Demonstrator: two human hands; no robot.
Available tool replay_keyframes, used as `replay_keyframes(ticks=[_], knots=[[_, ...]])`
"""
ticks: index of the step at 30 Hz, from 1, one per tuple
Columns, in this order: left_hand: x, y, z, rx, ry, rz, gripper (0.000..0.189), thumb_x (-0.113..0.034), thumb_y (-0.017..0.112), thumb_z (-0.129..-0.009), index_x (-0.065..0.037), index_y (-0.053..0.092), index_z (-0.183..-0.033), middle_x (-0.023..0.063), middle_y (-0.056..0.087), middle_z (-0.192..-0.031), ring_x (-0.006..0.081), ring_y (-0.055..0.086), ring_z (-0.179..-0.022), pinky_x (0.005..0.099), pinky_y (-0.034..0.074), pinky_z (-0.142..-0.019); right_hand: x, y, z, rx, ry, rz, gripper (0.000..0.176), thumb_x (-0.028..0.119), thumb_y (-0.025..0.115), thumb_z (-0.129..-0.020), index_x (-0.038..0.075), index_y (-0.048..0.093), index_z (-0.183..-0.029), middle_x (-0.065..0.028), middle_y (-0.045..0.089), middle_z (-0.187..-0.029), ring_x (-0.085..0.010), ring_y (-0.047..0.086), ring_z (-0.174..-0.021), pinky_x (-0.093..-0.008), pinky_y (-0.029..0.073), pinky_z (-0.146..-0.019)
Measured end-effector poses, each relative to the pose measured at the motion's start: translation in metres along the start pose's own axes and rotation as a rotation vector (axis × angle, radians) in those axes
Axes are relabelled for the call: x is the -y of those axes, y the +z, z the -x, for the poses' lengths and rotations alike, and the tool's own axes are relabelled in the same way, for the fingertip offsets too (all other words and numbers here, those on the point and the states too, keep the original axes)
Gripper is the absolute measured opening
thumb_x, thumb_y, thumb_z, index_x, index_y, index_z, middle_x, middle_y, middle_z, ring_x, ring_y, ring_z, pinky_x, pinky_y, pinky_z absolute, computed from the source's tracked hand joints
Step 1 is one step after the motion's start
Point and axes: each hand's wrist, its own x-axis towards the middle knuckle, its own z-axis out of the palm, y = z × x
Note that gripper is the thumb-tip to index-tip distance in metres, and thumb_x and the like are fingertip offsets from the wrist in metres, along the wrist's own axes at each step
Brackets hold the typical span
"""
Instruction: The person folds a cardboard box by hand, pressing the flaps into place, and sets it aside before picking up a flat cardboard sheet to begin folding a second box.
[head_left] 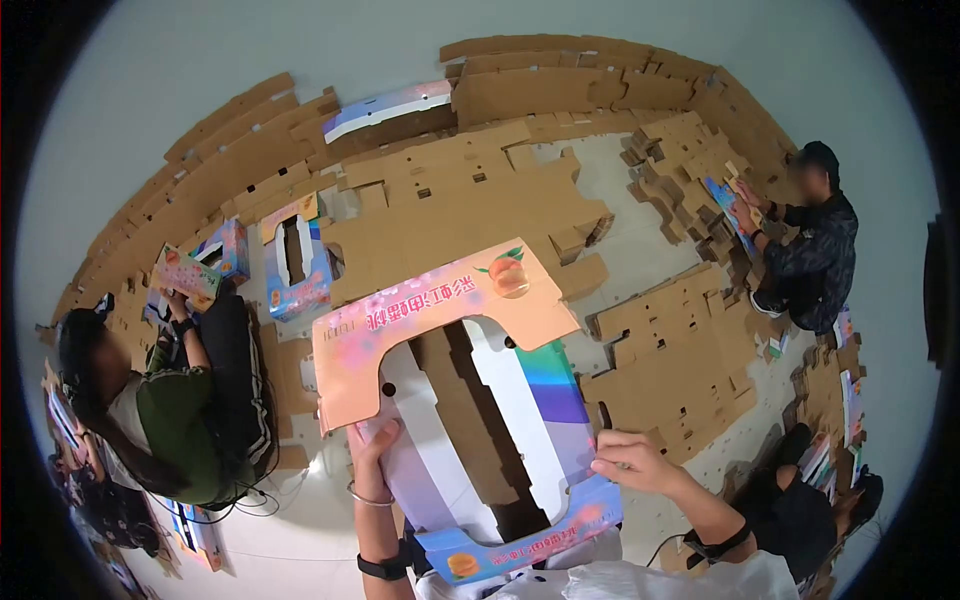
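A printed cardboard fruit box (560, 385) is held up in front of me, tilted, with a peach picture and pink blossoms on its orange far end panel. Its top is open in the middle, showing white inner flaps and a brown strip. My left hand (374, 442) is closed on the box's left side, thumb on the outer face and the other fingers mostly hidden behind. At the right edge, my right hand (636, 462) has its fingers bent and pinched against the side panel. The near end panel, blue and pink, rests close to my lap.
Flattened brown cardboard sheets (460, 215) cover much of the floor, with stacks along the wall. A finished-looking printed box (297, 268) stands at left. One person (170, 410) at left and another (812, 240) at right handle printed cardboard. More people sit at the lower corners.
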Motion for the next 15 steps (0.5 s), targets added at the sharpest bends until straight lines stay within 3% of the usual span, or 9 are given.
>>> replay_keyframes(ticks=[6,10,12,13,15], knots=[[-0.001,0.008,0.0,-0.024,0.019,0.039,0.067,-0.012,0.066,-0.069,-0.008,0.038,-0.13,0.0094,0.051,-0.109,0.0201,0.056,-0.096,0.0327,0.049,-0.082,0.004,0.014,-0.013,-0.309,-0.157,0.181,0.027,0.012,0.069,-0.078,0.002,0.055,-0.058,-0.0053,0.043,-0.062,-0.019,0.044,-0.055,-0.0311,0.034,-0.049],[-0.009,0.014,-0.012,-0.023,0.063,0.051,0.069,-0.011,0.066,-0.07,-0.008,0.037,-0.132,0.009,0.052,-0.109,0.0194,0.057,-0.094,0.0308,0.05,-0.081,0.009,0.005,-0.019,-0.345,-0.182,0.151,0.028,0.013,0.068,-0.078,0.003,0.054,-0.055,-0.0047,0.043,-0.061,-0.0203,0.043,-0.054,-0.0321,0.034,-0.049],[-0.012,0.017,-0.024,-0.016,0.08,0.041,0.07,-0.011,0.066,-0.07,-0.007,0.036,-0.133,0.0089,0.052,-0.11,0.0194,0.057,-0.093,0.0303,0.05,-0.081,0.016,-0.009,-0.025,-0.414,-0.207,0.474,0.024,0.013,0.069,-0.076,0.004,0.056,-0.058,-0.0043,0.045,-0.065,-0.0204,0.045,-0.058,-0.0326,0.034,-0.048],[-0.013,0.023,-0.032,-0.019,0.1,0.037,0.07,-0.011,0.066,-0.07,-0.007,0.036,-0.133,0.009,0.053,-0.11,0.0196,0.057,-0.093,0.0303,0.05,-0.08,0.022,-0.016,-0.035,-0.411,-0.214,0.471,0.024,0.013,0.069,-0.076,0.004,0.056,-0.058,-0.0043,0.045,-0.065,-0.0204,0.045,-0.058,-0.0326,0.034,-0.048],[-0.016,0.03,-0.049,-0.031,0.125,0.028,0.071,-0.008,0.067,-0.07,-0.006,0.035,-0.134,0.0094,0.053,-0.111,0.0197,0.058,-0.094,0.0306,0.05,-0.08,0.034,-0.027,-0.062,-0.365,-0.042,0.685,0.015,0.014,0.069,-0.075,0.006,0.06,-0.066,-0.0045,0.052,-0.077,-0.0209,0.051,-0.067,-0.0329,0.039,-0.055]])
